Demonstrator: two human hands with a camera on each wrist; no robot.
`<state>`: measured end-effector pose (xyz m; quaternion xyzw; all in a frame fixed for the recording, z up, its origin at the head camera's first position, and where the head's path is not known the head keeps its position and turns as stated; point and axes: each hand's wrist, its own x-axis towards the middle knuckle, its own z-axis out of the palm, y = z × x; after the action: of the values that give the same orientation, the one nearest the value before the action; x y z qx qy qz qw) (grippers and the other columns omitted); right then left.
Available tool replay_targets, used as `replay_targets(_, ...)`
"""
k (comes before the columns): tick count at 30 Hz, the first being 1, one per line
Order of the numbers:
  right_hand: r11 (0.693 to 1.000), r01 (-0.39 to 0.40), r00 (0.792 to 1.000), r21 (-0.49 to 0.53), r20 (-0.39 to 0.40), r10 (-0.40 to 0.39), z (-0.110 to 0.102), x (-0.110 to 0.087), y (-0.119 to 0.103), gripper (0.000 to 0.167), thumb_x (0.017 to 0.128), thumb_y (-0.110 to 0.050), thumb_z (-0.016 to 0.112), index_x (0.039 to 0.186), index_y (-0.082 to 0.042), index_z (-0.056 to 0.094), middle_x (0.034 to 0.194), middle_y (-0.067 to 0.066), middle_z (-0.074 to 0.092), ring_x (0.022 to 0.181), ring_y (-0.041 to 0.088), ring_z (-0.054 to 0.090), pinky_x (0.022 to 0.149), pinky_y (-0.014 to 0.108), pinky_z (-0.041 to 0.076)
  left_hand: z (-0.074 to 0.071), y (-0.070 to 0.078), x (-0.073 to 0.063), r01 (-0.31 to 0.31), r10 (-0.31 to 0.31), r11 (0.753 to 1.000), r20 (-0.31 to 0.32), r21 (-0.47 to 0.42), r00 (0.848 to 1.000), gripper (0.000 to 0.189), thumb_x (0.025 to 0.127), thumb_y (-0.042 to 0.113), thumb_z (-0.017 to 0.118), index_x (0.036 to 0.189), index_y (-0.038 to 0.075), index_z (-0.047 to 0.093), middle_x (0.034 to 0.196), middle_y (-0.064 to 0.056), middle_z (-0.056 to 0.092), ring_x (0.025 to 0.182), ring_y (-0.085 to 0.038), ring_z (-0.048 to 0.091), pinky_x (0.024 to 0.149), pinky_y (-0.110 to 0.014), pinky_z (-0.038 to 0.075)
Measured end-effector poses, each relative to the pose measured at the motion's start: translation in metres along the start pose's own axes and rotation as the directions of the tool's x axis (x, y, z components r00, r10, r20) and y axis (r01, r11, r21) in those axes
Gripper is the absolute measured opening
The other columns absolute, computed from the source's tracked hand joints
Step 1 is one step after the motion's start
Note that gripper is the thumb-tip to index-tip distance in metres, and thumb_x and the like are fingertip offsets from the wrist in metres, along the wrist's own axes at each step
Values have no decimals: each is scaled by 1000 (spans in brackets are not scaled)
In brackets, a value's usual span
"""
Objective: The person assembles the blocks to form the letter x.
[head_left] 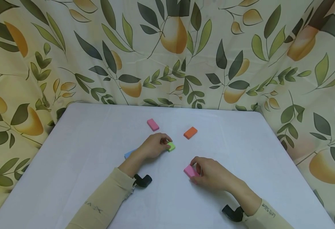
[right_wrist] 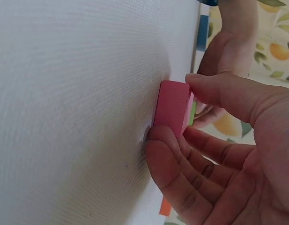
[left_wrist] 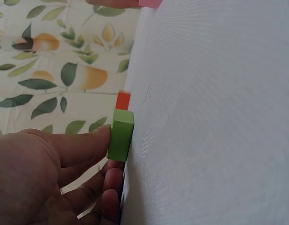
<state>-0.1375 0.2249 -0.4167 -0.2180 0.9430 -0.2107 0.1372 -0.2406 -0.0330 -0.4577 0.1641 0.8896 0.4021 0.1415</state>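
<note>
My left hand (head_left: pixel 154 145) pinches a small light-green block (head_left: pixel 171 146) between thumb and fingers; in the left wrist view the green block (left_wrist: pixel 121 136) touches or nearly touches the white surface. Nearer the front and to the right, my right hand (head_left: pixel 213 173) grips a pink block (head_left: pixel 190 171) by its sides. The right wrist view shows this pink block (right_wrist: pixel 172 105) low at the white surface, with the thumb on one side and curled fingers on the other. Part of each held block is hidden by fingers.
On the white table (head_left: pixel 98 127) lie a second pink block (head_left: pixel 153 125) behind the left hand and an orange block (head_left: pixel 190 132) to its right. A blue block (head_left: pixel 129 154) is partly covered by the left forearm. Fruit-patterned cloth (head_left: pixel 167 63) hangs behind the table.
</note>
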Motion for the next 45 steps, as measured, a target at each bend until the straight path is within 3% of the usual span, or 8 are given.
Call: replay_targets(45, 1000, -15, 1000, 14, -2, 15, 1, 10, 1, 40, 88, -27, 82, 120, -11, 64, 80, -9, 57, 71, 7, 52, 66, 24, 45, 0, 0, 0, -2, 2, 1000, -1, -3, 1000, 20, 99, 24, 71, 119, 21, 73, 102, 1, 64, 95, -17, 57, 87, -34, 49)
